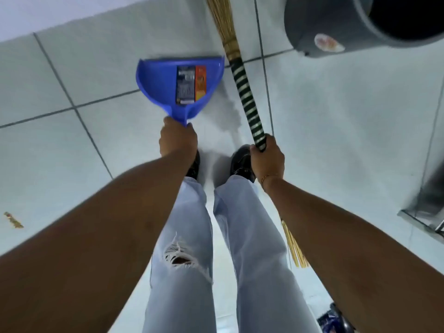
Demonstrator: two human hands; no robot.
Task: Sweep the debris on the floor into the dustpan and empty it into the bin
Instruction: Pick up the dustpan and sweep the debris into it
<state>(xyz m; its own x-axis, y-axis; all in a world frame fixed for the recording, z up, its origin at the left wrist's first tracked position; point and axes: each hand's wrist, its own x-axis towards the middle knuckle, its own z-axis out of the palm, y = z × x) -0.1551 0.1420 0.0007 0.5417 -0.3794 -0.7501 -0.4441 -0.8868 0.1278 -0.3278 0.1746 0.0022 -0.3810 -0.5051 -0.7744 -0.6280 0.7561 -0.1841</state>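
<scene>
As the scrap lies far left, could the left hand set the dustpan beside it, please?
Probably yes: the left hand holds the dustpan, with bare floor between it and the scrap.

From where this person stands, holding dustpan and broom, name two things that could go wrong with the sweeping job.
1. The scrap on the floor lies far out on the left, away from the dustpan, so it may be missed.
2. The bin stands close beside the broom; a wide swing might knock it.
</scene>
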